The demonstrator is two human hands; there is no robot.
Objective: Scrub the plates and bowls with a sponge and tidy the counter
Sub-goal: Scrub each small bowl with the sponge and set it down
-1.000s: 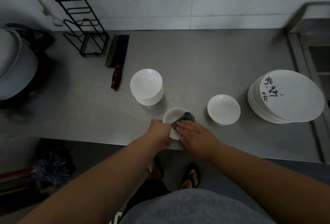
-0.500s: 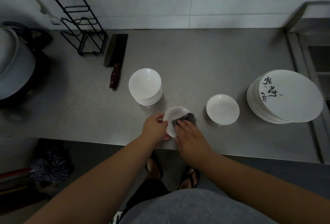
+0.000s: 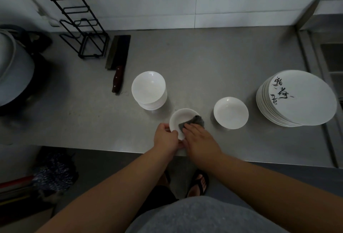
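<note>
I am working on the small bowl (image 3: 181, 119), which sits just nearer me than the stack of bowls (image 3: 148, 89) and a little to its right, close to the counter (image 3: 204, 61) edge. My left hand (image 3: 166, 136) grips its near-left rim with curled fingers. My right hand (image 3: 199, 138) lies with fairly straight fingers pressing the grey sponge (image 3: 198, 120) into the bowl. The sponge drapes over the rim on the side away from the stack.

I judge the bowl to be glazed ceramic: light, rigid, brittle, and slick if wet. The rim is the sensible hold, with the thumb inside and fingers under, as the left hand seems to have it. The sponge is soft and folds to the curve, so flat pressure suits it better than a pinch.

The bowl is round, so it has no long axis. Its mouth faces up, perhaps tipped slightly; I cannot tell if it rests flat. The sponge's longer side runs roughly across the rim, pointing away from the stack.
</note>
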